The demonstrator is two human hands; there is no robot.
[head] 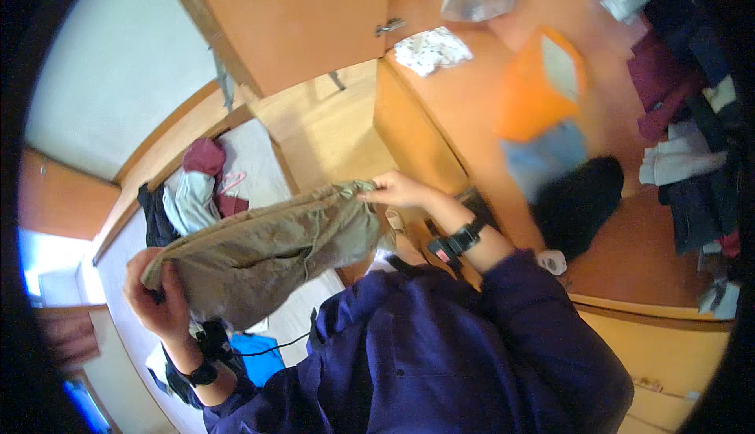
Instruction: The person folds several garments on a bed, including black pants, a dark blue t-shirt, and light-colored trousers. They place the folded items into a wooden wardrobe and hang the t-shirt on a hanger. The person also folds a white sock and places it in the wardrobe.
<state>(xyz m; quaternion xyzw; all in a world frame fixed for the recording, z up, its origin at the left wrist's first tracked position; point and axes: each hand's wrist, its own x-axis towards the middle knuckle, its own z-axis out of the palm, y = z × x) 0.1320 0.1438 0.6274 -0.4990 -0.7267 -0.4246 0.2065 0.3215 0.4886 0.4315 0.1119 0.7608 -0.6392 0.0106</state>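
A khaki garment [265, 251] with a gathered edge hangs stretched between my two hands. My left hand [159, 298] pinches its near left corner, thumb in front and fingers behind. At the other end, my right hand [401, 189] grips the bunched edge between thumb and fingers. The cloth sags in front of my body and hides part of the white surface [307, 298] behind it. Whether it is trousers or another piece of clothing, I cannot tell.
Clothes in maroon [204, 156] and pale blue [191, 201] lie beyond my left hand. A blue cloth [258, 357] lies below it. On the wooden surface at right are an orange item [534, 94], black cloth [581, 207] and maroon clothing [660, 74]. A cabinet door [295, 15] stands ahead.
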